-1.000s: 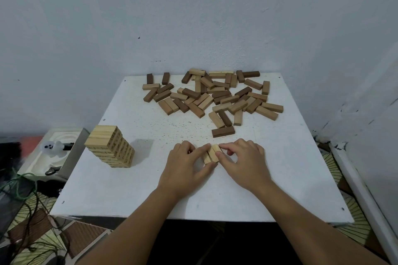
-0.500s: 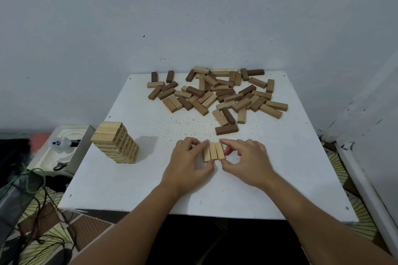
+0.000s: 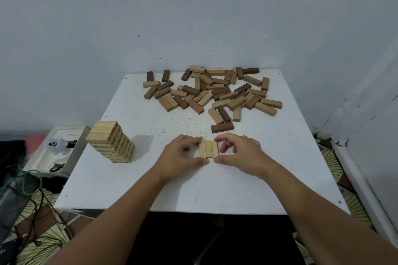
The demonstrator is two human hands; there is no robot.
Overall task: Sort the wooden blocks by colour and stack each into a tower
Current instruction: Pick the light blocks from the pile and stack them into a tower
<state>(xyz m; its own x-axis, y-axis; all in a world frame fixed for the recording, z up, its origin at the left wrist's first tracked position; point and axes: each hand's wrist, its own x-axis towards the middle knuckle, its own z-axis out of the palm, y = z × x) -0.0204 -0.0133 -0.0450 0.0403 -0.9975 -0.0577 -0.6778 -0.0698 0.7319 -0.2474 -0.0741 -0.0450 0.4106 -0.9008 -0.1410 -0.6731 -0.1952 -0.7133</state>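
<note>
Three pale wooden blocks [image 3: 208, 149] lie side by side as one row in the middle of the white table [image 3: 269, 178]. My left hand [image 3: 179, 157] pinches the row's left side with thumb and fingers. My right hand [image 3: 239, 153] pinches its right side the same way. A tower of pale blocks [image 3: 111, 142] stands near the table's left edge. A loose heap of mixed pale, mid-brown and dark-brown blocks [image 3: 213, 92] covers the far half of the table. One dark block [image 3: 221, 127] lies alone just beyond my hands.
A wall stands right behind the table and another close on the right. Left of the table sits a white tray [image 3: 53, 148] with a small white figure, and green cables [image 3: 21, 180] trail over the patterned floor.
The three pale blocks, earlier skewed and partly covered by my fingers, now sit squared into a neat row. Both hands have drawn slightly apart to its sides.
</note>
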